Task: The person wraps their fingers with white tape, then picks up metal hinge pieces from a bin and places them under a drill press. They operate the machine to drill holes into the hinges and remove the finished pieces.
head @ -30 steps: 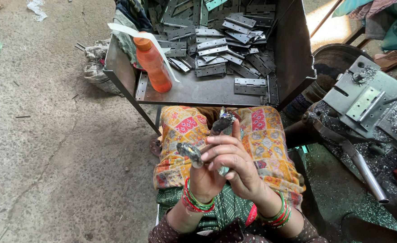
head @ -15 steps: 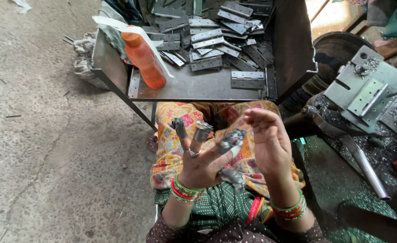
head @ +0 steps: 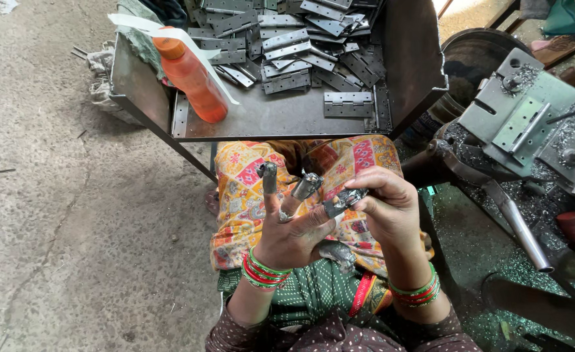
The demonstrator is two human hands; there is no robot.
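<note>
Left hand (head: 294, 238), raised palm-up over the lap, fingers spread apart; grey protective wraps cap the fingertips (head: 269, 177), and a ring sits on one finger. Right hand (head: 388, 208), just beside it, pinches between thumb and forefinger the wrap (head: 343, 200) on one left fingertip, closed on that wrap. Both wrists carry stacked red and green bangles (head: 261, 268). Hands are held above a patterned orange and yellow garment (head: 242, 195) covering the knees.

Beyond the knees stands a dark metal tray-like desk (head: 268, 120) with raised side walls. An orange plastic bottle (head: 193, 81) stands tilted at the near left corner of the desk, with a white strip (head: 170, 32) lying across it. One flat metal hinge (head: 347, 104) lies alone near the near right corner. A heap of similar hinges (head: 294, 32) fills the far half of the desk, overlapping one another.

To the right of the desk, a metal machine (head: 518, 117) with flat grey plates and a long lever handle (head: 518, 225) is strewn with metal shavings. Bare concrete floor (head: 53, 215) lies to the left, with a crumpled cloth (head: 101, 65) against the desk's left wall.
</note>
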